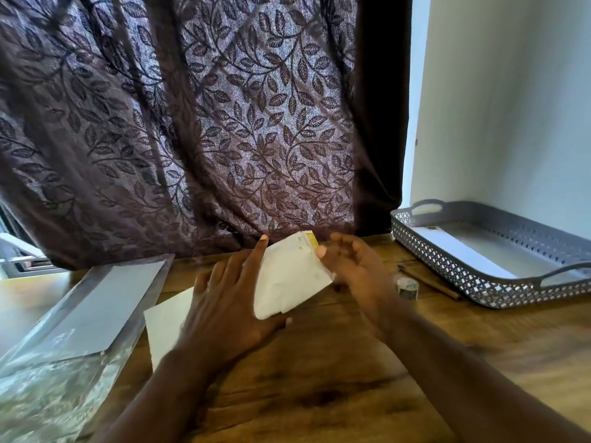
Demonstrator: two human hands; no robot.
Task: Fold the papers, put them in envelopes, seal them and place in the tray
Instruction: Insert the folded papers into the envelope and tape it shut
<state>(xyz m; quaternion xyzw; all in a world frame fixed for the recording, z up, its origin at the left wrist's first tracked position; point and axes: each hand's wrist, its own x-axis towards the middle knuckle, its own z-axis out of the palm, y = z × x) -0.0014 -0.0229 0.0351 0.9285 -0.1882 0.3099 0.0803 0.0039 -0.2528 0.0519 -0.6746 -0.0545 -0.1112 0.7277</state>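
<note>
Envelope (pixel 291 276) — white, with a yellow strip at its far corner — is tilting just above the tabletop, held between both hands. Behind it a dark leaf-patterned curtain (pixel 192 123) is hanging down to the back edge, with a pale wall (pixel 511 107) to the right. The wooden tabletop (pixel 319 378) is carrying the rest. At far right a grey perforated tray (pixel 447 279) is sitting with a second envelope (pixel 463 251) lying flat inside. At left a clear plastic packet (pixel 80 308) is lying, a white sheet (pixel 166 327) just beside it. The left hand (pixel 224 298) is gripping the envelope's left edge, index finger straight along it, thumb tucked under. The right hand (pixel 355 270) is pinching the right edge — thumb on the face, fingers loosely curved behind. A small tape roll (pixel 407 287) and a thin stick (pixel 431 284) are lying between that hand and the tray.
</note>
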